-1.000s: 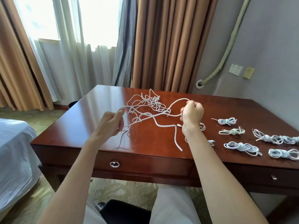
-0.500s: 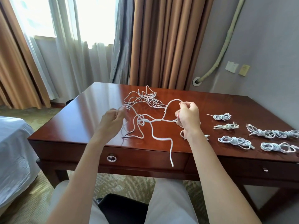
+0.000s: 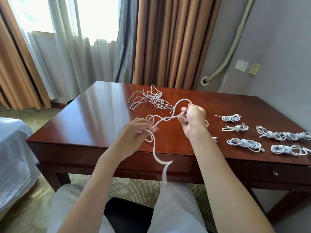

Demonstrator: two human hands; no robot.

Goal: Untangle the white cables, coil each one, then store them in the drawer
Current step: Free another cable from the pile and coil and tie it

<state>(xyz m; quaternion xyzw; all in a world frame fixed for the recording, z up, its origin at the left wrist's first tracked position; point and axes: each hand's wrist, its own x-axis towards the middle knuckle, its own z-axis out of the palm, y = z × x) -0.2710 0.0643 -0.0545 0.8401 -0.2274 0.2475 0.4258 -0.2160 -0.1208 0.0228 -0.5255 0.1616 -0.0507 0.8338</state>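
One white cable is stretched between my hands above the desk. My right hand grips one part of it, with a loop arching up to the left of the fist. My left hand pinches the cable lower down, and its free end dangles past the desk's front edge. A tangle of white cables lies apart at the back middle of the desk. Several coiled white cables lie in rows on the right. A drawer with a small metal pull sits shut under the desk's right side.
The dark red wooden desk stands against a grey wall with brown curtains behind. A bed with white sheets is at the left. My knees and a black chair seat are below the desk's front edge.
The held cable has come away from the tangle, which now lies alone at the back. My left hand moved right and closer to me, and the cable's end now hangs over the edge.
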